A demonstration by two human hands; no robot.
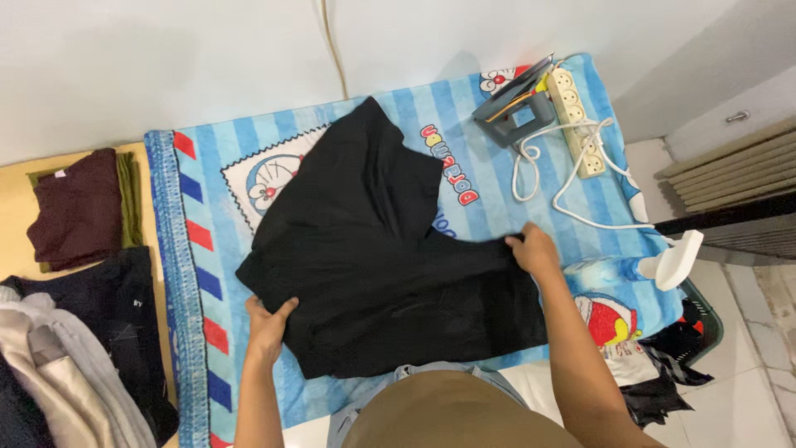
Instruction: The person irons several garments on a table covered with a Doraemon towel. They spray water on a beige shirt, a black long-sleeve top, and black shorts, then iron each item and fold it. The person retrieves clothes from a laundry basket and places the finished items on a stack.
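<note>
A black garment (pixel 373 257) lies spread on a blue striped blanket (pixel 195 274) with cartoon prints. My left hand (pixel 267 322) grips the garment's near left edge. At the garment's right edge my right hand (pixel 535 249) pinches the cloth. One part of the garment is folded up toward the far side, ending in a point near the wall.
An iron (pixel 516 108) stands at the far right of the blanket, beside a white power strip (pixel 576 116) with a looped white cord (pixel 572 178). A white spray bottle (pixel 676 259) lies at the right edge. Folded clothes (pixel 79 207) are stacked at left; a basket of laundry (pixel 672 348) sits at right.
</note>
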